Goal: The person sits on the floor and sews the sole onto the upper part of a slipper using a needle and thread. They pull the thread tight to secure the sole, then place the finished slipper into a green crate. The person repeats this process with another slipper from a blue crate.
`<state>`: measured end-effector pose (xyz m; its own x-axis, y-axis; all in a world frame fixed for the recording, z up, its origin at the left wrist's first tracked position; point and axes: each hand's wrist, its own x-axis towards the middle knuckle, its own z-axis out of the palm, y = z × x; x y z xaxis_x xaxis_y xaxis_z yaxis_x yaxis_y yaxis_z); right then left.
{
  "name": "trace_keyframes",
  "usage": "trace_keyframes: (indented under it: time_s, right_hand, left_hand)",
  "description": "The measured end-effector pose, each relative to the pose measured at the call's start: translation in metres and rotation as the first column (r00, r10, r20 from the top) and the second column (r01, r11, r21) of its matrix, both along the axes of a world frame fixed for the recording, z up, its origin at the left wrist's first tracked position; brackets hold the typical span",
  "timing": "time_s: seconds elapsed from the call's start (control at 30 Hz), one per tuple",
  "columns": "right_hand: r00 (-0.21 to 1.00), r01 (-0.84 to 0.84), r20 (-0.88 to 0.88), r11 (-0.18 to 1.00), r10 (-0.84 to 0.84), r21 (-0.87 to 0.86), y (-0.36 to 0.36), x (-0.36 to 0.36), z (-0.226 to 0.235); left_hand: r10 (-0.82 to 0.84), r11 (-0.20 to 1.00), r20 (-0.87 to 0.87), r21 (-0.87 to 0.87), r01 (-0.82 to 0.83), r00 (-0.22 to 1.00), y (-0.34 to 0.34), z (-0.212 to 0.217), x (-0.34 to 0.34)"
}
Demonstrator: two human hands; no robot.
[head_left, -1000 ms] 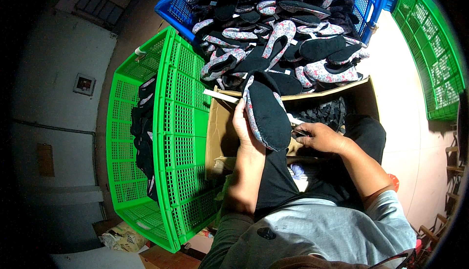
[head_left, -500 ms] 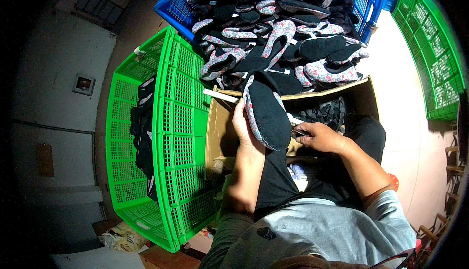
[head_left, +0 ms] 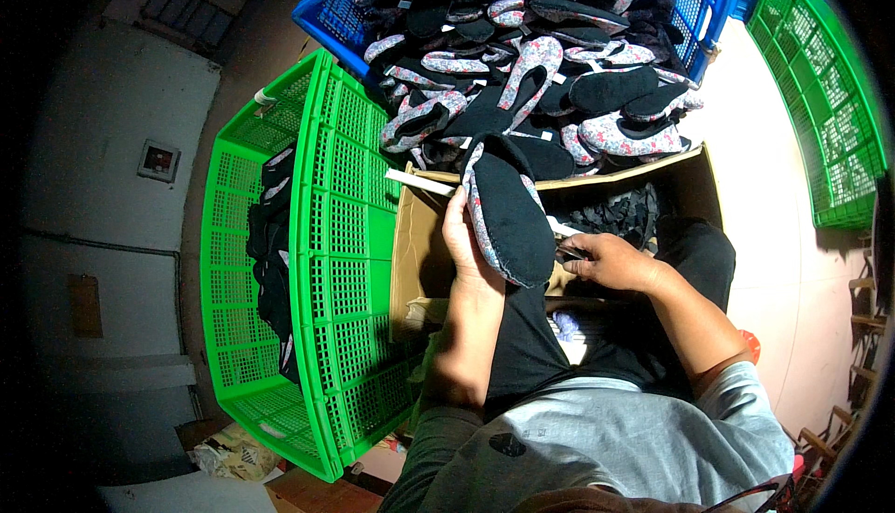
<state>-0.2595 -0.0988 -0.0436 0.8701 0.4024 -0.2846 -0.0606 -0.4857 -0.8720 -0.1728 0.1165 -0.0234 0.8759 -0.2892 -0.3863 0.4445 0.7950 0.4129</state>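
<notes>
Blue crate (head_left: 690, 10) cut off at top, unclear dark item (head_left: 571, 254) in right hand (head_left: 608, 261), perhaps a tool

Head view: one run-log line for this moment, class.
left hand: holds floral-edged slipper | right hand: beside slipper, contents unclear | blue crate: heaped slippers

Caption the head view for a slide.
Left hand holds a black-soled floral fabric slipper near a blue plastic crate of similar slippers.

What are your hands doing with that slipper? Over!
Left hand: holding slipper, black sole showing. Right hand: curled beside it, what it grips unclear. Cardboard box below; nothing seen blocking the hands.
</notes>
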Motion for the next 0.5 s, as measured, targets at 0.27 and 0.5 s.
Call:
trace_keyframes:
  time_s: [0.27, 0.5]
  right_hand:
    - [0.999, 0.032, -0.001, 0.999, -0.032, 0.011, 0.0004, -0.0006, -0.0004]
    - [0.999, 0.031, -0.014, 0.999, -0.031, 0.021, 0.0003, -0.0006, -0.0014]
  left_hand:
    - [-0.007, 1.000, 0.000, 0.003, 0.007, 1.000, -0.0007, 0.0033, -0.0003]
    - [-0.030, 0.999, 0.044, -0.015, 0.031, 0.999, 0.0018, 0.0001, -0.0006]
